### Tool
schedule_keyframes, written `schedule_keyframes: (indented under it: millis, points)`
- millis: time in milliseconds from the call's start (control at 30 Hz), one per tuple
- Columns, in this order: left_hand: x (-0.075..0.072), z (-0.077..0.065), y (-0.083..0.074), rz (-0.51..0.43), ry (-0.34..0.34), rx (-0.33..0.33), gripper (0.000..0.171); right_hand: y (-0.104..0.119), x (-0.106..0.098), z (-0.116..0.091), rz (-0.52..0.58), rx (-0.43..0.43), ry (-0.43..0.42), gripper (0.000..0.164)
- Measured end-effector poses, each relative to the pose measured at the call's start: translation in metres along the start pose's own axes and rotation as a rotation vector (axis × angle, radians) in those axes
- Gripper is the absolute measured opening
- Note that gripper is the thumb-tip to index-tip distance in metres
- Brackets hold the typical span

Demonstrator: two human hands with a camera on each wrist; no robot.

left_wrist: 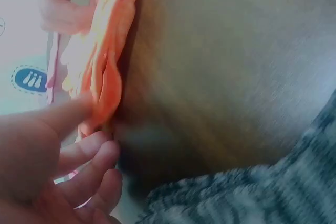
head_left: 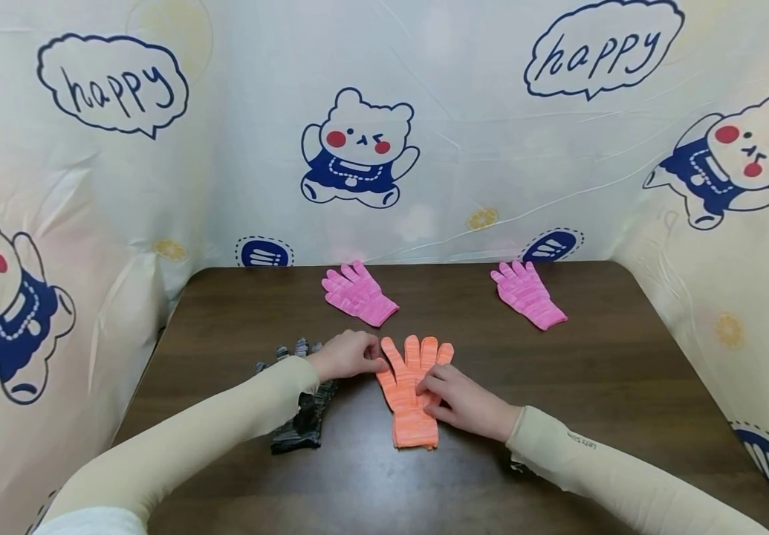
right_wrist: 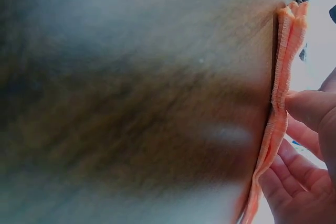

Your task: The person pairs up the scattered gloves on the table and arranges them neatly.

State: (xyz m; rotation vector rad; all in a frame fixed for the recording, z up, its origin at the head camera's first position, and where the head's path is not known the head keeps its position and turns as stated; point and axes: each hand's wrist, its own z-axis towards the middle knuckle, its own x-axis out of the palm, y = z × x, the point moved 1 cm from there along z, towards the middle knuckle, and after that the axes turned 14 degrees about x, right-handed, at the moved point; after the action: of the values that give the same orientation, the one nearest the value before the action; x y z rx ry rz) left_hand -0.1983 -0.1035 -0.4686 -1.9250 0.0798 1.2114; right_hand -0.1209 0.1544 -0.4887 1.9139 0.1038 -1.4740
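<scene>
Orange glove (head_left: pixel 403 397), lying on the table (head_left: pixel 591 386) before you.
Probably light, soft; take its edges. Your left hand (head_left: pixel 345 355) pinches its side; your right hand (head_left: pixel 469 403) touches it, grip unclear.

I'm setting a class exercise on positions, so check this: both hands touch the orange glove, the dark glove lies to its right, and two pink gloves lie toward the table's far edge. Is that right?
Not quite: the head view shows the dark glove lying to the left of the orange glove, not its right. The rest holds.
</scene>
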Motion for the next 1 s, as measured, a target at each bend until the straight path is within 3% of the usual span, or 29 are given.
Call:
schedule_keyframes:
  millis: [200, 367, 600, 1000]
  points:
    - [0.002, -0.004, 0.000, -0.050, 0.018, 0.085, 0.016, -0.001, 0.001, 0.000, -0.005, 0.000, -0.002, 0.021]
    - [0.001, -0.004, 0.000, -0.107, 0.013, 0.110, 0.012, -0.002, 0.002, 0.000, -0.004, -0.007, -0.009, 0.022]
    - [-0.005, -0.007, 0.000, -0.086, 0.065, 0.179, 0.010, -0.003, 0.002, 0.001, -0.021, -0.005, -0.002, 0.022]
    - [-0.008, -0.002, 0.003, -0.134, 0.051, 0.124, 0.013, -0.006, 0.002, 0.001, -0.022, -0.023, 0.001, 0.022]
